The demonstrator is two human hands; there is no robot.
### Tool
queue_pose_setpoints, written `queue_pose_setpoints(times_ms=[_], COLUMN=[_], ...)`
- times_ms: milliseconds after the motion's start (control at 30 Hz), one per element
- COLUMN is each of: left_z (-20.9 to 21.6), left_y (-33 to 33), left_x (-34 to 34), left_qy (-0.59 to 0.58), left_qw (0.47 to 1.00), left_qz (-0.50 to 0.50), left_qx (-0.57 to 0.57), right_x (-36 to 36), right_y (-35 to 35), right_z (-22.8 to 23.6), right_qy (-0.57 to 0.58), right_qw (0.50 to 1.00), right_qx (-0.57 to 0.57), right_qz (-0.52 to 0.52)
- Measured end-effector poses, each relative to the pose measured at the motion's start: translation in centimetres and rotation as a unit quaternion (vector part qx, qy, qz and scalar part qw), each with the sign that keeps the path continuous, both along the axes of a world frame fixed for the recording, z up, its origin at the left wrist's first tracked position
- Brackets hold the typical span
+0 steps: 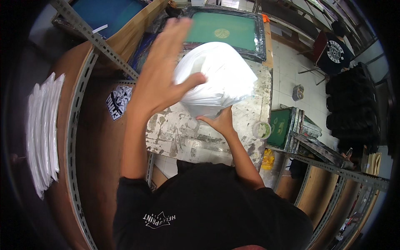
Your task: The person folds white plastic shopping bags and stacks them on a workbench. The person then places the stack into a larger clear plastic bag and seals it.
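Observation:
A thick, bulging stack of thin white sheets [225, 68] is held up over the paint-stained worktable [177, 137]. My right hand [221, 124] grips its near lower edge, the thumb in front and the other fingers hidden behind or under it. On the left side, my left hand [160, 79] is raised with its fingers stretched out and its thumb apart, in front of the stack's left part. Motion smears its fingertips, and whether the thumb touches the sheets I cannot tell. Beyond the stack lies a green printing screen [227, 27] in a dark, taped frame.
A tape roll [262, 130] sits at the table's right edge, near several leaning screens [281, 127]. Metal shelving [77, 112] stands close on my left, with white wrapped packs [43, 133]. A seated person [335, 52] and black piles [350, 104] are far right.

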State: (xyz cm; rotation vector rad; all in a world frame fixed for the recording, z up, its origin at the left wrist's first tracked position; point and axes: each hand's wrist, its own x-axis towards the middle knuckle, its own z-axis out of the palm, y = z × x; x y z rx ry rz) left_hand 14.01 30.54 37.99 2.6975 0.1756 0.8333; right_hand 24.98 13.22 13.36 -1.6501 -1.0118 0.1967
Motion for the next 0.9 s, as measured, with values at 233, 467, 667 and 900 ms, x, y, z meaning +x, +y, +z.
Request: queue_pose_setpoints(times_ms=[233,467,667,900], left_z=[-1.9,-4.5,-5.0,1.1], left_y=[-1.6,-1.4,-1.3,1.2], left_x=[2.8,3.6,2.4,2.9], left_qy=[0.192,0.228,0.219,0.061], left_qw=[0.979,0.968,0.966,0.997], left_qz=[0.022,0.021,0.031,-0.016], left_qx=[0.059,0.101,0.133,0.042], right_x=[0.3,0.0,-0.7,-1.0], right_y=[-0.1,0.2,0.0,0.1], right_z=[-0.1,0.6,1.1,0.8], right_qy=[0.036,0.119,0.114,0.134], right_qw=[0.999,0.987,0.991,0.99], right_qx=[0.023,0.103,0.043,0.033], right_qz=[0.004,0.04,0.053,0.025])
